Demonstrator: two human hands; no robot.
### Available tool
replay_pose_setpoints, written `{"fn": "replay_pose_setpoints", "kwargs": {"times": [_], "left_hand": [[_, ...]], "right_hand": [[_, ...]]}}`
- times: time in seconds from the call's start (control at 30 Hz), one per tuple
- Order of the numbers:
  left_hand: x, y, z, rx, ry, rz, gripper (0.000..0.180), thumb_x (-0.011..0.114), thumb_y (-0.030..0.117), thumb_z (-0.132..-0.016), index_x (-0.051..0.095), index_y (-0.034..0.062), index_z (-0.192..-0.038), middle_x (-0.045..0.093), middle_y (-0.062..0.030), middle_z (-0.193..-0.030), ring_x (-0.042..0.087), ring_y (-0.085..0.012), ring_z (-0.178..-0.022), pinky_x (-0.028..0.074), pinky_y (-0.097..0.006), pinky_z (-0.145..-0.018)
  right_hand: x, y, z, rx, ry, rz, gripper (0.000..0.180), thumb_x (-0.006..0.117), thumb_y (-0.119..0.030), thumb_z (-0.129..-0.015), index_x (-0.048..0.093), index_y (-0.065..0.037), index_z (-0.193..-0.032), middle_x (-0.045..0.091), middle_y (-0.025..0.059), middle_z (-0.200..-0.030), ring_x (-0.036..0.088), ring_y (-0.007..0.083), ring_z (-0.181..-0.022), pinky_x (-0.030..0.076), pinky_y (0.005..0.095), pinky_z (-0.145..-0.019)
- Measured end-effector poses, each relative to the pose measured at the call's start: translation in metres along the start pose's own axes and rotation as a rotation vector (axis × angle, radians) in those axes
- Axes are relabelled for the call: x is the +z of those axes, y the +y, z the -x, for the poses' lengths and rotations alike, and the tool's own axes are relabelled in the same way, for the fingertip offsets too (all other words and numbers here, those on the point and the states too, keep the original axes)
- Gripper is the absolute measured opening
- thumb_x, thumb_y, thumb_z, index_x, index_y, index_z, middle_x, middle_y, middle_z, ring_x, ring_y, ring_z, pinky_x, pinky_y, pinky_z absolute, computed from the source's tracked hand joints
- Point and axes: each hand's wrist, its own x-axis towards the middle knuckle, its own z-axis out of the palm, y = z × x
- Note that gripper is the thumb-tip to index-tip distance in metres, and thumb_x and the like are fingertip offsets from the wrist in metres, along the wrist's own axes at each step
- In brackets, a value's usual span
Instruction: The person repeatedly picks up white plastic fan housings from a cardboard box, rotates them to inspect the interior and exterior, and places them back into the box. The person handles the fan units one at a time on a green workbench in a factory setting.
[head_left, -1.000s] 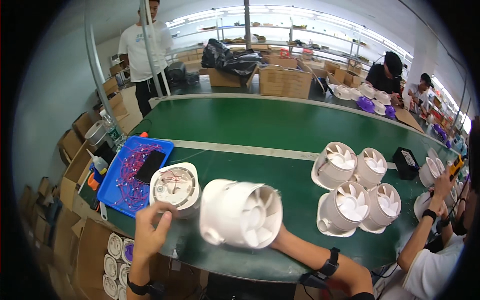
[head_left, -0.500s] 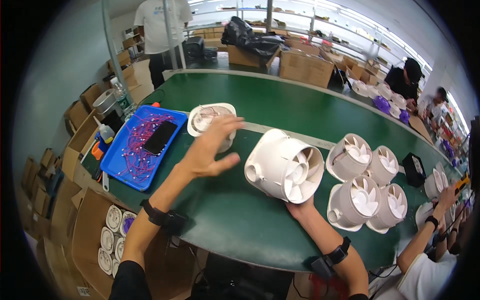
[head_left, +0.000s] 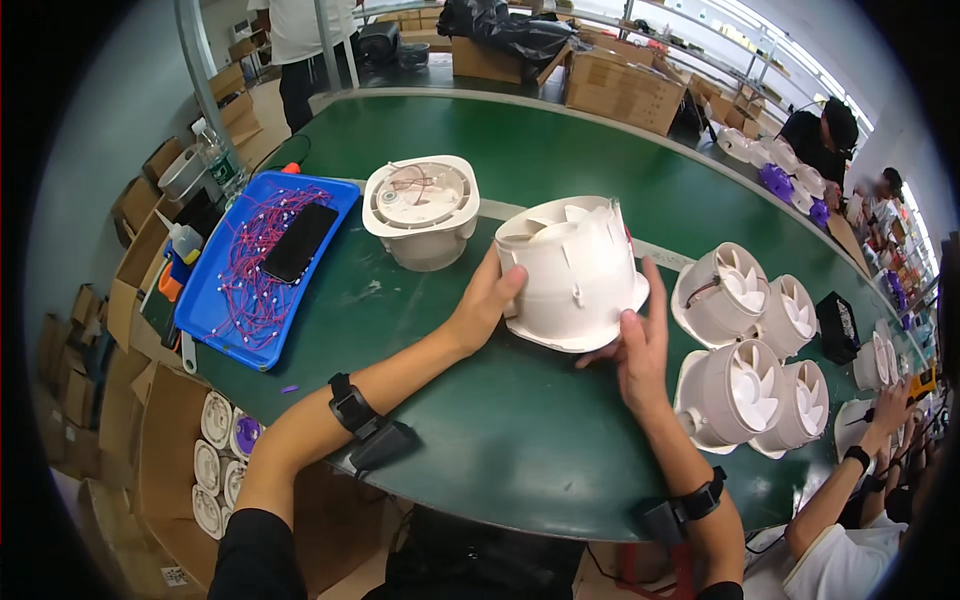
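Note:
Between both my hands a white plastic fan unit is held tilted above the green table, its bladed opening up and its wider flange down. My left hand is closed on its left side, the thumb on the near wall. My right hand grips the lower right, thumb in front and a finger stretched up along the side. A second white unit stands left of it, with thin reddish wires on its top plate. On the right several more white fan units sit with blades showing.
A blue tray of red-purple wires with a black phone lies at left. An open carton holding round white parts stands below the table's left edge. A black box sits at right, near a co-worker's arm.
My left hand has come right from near the wired unit onto the held fan. The fan has turned from blades facing right to blades facing up. My view has shifted.

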Motion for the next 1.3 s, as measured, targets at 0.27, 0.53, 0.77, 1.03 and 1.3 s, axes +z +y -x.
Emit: {"fn": "replay_pose_setpoints", "kwargs": {"times": [0.27,0.53,0.77,1.03,1.3], "left_hand": [[0.005,0.002,0.004,-0.149,-0.129,0.234,0.090,0.060,0.054,-0.086,0.020,0.0022,-0.148,0.034,-0.0170,-0.144,0.033,-0.0265,-0.136,0.030,-0.040,-0.110],[0.016,0.008,0.005,-0.206,-0.010,0.258,0.080,0.056,0.051,-0.091,0.024,0.0032,-0.146,0.038,-0.0151,-0.142,0.038,-0.0244,-0.133,0.033,-0.038,-0.108],[0.015,0.009,0.004,-0.187,-0.040,0.175,0.078,0.055,0.049,-0.092,0.024,0.0039,-0.147,0.038,-0.0152,-0.143,0.037,-0.0244,-0.134,0.031,-0.037,-0.110],[0.004,0.015,0.003,0.004,-0.146,-0.011,0.085,0.059,0.042,-0.087,0.020,-0.0009,-0.149,0.033,-0.0197,-0.147,0.030,-0.0265,-0.138,0.023,-0.037,-0.113],[0.008,0.014,0.008,-0.012,-0.065,0.092,0.086,0.055,0.036,-0.089,0.012,-0.0050,-0.150,0.030,-0.0193,-0.150,0.028,-0.0267,-0.140,0.020,-0.035,-0.114]], "right_hand": [[-0.017,0.001,-0.006,-0.288,0.062,0.585,0.068,0.048,-0.045,-0.092,0.035,-0.001,-0.141,0.064,0.0178,-0.101,0.064,0.0305,-0.083,0.049,0.0341,-0.074],[-0.018,0.011,-0.013,-0.497,0.075,0.743,0.075,0.039,-0.050,-0.094,0.027,0.005,-0.144,0.033,0.0255,-0.143,0.039,0.0384,-0.129,0.029,0.0416,-0.109],[-0.014,0.009,-0.006,-0.547,-0.032,0.739,0.103,0.076,-0.041,-0.068,0.024,-0.003,-0.148,0.032,0.0238,-0.145,0.036,0.0375,-0.133,0.031,0.0441,-0.109],[-0.018,0.012,-0.007,-0.600,-0.050,0.788,0.108,0.070,-0.056,-0.074,0.018,0.002,-0.149,0.030,0.0262,-0.144,0.034,0.0383,-0.134,0.029,0.0447,-0.110],[-0.006,0.010,-0.003,-0.447,-0.045,0.560,0.109,0.054,-0.068,-0.081,0.011,0.007,-0.148,0.026,0.0281,-0.147,0.032,0.0367,-0.136,0.025,0.0424,-0.112]]}}
